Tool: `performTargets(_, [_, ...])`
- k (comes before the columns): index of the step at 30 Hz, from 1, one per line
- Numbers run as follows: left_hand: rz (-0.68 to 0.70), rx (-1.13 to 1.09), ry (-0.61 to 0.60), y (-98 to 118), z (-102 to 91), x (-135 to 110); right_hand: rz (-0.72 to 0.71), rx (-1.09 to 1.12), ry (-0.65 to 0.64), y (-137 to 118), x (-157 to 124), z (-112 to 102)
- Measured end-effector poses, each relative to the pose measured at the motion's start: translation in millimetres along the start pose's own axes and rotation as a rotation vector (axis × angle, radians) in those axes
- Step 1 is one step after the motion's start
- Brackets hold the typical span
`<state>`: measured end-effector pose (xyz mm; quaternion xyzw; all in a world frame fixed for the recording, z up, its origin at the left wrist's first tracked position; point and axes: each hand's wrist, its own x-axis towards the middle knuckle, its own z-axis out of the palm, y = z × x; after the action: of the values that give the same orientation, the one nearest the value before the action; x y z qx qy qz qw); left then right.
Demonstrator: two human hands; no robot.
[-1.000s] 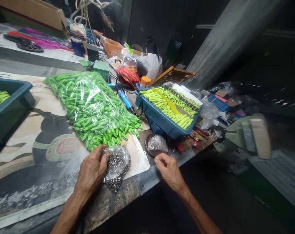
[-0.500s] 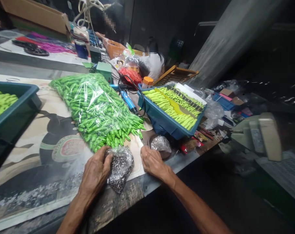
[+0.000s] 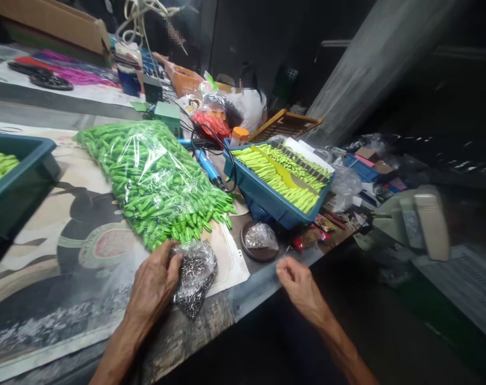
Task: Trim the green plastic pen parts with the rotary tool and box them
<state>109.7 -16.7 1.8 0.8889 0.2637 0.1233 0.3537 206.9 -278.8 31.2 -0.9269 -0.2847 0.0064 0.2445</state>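
The left grip (image 3: 152, 289) is closing around a clear bag of metal bits (image 3: 197, 278) on the desk (image 3: 186, 334), and the right grip (image 3: 301, 286) is hanging loosely open, empty, at the desk's near edge. A bulging bag of green pieces (image 3: 154, 182) is lying unopened beside them, while a teal tray (image 3: 267, 206) is holding neat rows.

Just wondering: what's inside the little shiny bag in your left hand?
Many tiny grey metal pieces show through the clear plastic bag, which the left hand grips. What they are is too small to tell, and those behind the hand are covered.
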Motion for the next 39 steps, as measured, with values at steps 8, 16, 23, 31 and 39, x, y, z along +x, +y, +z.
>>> performTargets(8, [0.459,0.212,0.486,3.9,4.3,-4.0,-0.047,0.057,-0.018,-12.6,6.0,30.0])
performTargets(16, [0.484,0.377,0.309,34.6,14.1,-42.2,-0.054,-0.018,-0.036,-14.8,13.2,47.7])
performTargets(23, [0.45,0.568,0.278,36.6,27.7,-42.9,-0.051,-0.194,-0.043,-24.7,14.4,52.4])
performTargets(31, [0.512,0.293,0.337,28.4,28.8,-35.6,-0.109,-0.359,-0.109,-32.5,18.7,50.8])
performTargets(39, [0.38,-0.074,0.33,27.7,7.9,-19.8,-0.132,-0.273,-0.089,-35.8,24.7,52.0])
